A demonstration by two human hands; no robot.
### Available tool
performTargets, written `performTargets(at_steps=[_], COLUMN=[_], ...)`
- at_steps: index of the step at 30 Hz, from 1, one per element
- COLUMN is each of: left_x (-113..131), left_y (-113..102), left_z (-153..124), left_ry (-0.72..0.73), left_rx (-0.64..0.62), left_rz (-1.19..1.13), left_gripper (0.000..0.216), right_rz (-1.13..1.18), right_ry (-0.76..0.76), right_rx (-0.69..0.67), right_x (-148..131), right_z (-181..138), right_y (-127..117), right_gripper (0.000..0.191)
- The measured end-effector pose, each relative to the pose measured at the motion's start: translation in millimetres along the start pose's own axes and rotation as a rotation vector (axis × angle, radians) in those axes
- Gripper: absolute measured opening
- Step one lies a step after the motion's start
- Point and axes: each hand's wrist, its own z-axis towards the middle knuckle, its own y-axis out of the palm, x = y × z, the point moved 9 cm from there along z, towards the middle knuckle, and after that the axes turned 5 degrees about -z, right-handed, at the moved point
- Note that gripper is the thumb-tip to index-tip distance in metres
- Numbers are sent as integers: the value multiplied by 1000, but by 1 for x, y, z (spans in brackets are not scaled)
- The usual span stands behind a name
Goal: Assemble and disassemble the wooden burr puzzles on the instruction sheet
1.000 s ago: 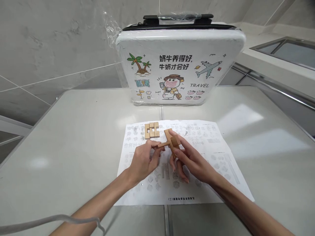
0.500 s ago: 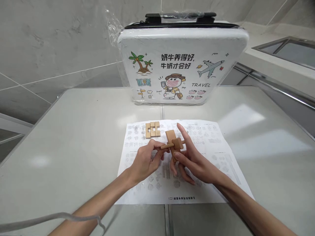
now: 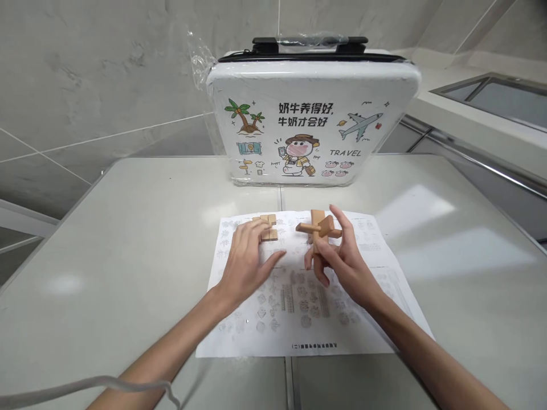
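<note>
My right hand (image 3: pixel 348 265) grips a partly joined wooden burr puzzle (image 3: pixel 318 230) above the printed sheet, with the index finger stretched out past it. A long piece points left out of the joined wooden pieces. My left hand (image 3: pixel 250 256) lies over several loose notched wooden blocks (image 3: pixel 270 234) on the sheet's far left part. Its fingers cover part of these blocks, and the thumb stands well away from them. Whether the fingertips press on the blocks I cannot tell.
Under both hands lies a white paper sheet (image 3: pixel 256 341) printed with small diagrams. A white cartoon-printed suitcase (image 3: pixel 316 80) in clear plastic stands behind it on the pale table (image 3: pixel 141 239). A grey cable (image 3: pixel 85 382) crosses the lower left.
My left hand has let go of the puzzle's protruding piece and moved left and away to the loose blocks. My right hand has carried the puzzle slightly right and farther off.
</note>
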Motion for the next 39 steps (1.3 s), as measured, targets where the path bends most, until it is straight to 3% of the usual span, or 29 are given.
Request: performTargets(at_steps=[6,12,14,18,27,39], left_x=[-19,-32,-39,-48,-53,-51], left_y=[3,8,13,19,18,15], left_z=[8,27,32,38,38,38], left_ry=[-58,-48,-65,-82,-43,-27], left_rx=[-95,-210,-258,-305,-283,-242], left_rz=[8,1,-6,-16,-1,-1], left_gripper=[66,73,72,72,70,70], right_rz=[216,491,544,632,822,755], right_ry=[32,36,43,51,78,84], right_rx=[240,299,304,327,393,382], right_x=[6,9,10,14,22,29], right_z=[12,19,21,22,27,33], right_y=[-39,-58,-62,-71,-90,-101], right_gripper=[83,35,29,24,28,36])
